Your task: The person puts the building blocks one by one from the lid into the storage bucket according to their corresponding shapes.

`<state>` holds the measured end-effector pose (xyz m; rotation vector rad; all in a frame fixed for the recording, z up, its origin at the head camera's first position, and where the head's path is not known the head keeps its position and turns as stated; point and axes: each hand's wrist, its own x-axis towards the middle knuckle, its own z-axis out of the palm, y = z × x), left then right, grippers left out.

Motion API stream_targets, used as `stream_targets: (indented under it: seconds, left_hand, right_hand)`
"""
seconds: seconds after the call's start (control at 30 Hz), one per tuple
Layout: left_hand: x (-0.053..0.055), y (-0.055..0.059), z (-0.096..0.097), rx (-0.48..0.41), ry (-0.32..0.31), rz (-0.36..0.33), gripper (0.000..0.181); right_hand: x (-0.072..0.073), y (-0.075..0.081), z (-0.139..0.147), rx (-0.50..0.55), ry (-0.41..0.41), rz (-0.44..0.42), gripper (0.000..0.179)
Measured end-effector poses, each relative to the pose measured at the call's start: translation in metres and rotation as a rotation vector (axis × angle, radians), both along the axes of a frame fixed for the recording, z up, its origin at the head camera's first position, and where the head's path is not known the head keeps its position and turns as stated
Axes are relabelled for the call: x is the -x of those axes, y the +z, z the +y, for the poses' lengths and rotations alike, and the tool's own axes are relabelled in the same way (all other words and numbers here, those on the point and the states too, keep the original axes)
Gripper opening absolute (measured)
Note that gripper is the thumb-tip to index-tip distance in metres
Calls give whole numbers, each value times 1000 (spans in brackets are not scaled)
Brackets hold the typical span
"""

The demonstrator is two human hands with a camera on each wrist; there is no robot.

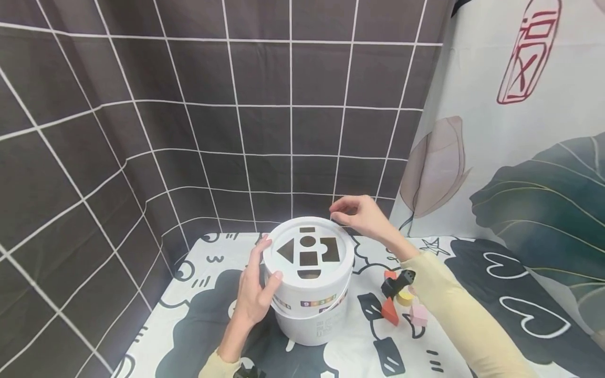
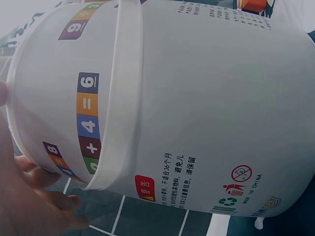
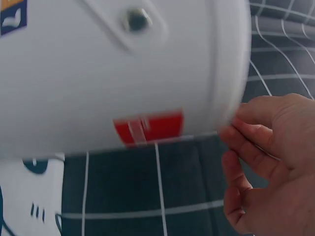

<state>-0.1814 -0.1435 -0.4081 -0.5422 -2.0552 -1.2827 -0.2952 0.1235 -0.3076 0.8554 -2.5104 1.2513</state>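
A white bucket (image 1: 307, 331) stands upright, topped by a white lid (image 1: 326, 275) with cut-outs including a triangle, a circle and a square. My left hand (image 1: 255, 289) grips the bucket's left side, its thumb over the lid's edge and its fingers spread round the far side. At the far right edge of the lid, my right hand (image 1: 361, 214) has its fingers bent, the tips at the rim. In the right wrist view those fingertips pinch the rim beside a red sticker (image 3: 157, 129). A white band, the handle (image 2: 129, 98), crosses the bucket below the number stickers.
Right of the bucket, under my right forearm, lie several blocks: a red triangular block (image 1: 389, 312), a yellow block (image 1: 405, 298), a pink block (image 1: 418, 314) and an orange one (image 1: 390, 274). A dark gridded curtain (image 1: 264, 131) hangs behind the patterned tablecloth (image 1: 347, 336).
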Motion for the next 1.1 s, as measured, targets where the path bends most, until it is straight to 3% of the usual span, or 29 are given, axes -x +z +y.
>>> stream_targets:
  seconds: [0.5, 1.1]
  left_hand:
    - [1, 0, -1, -6, -17, 7, 65]
    - [-1, 0, -1, -5, -11, 4, 63]
  right_hand:
    - [-15, -11, 103, -47, -155, -25, 23]
    - [-46, -60, 171, -140, -275, -64, 23]
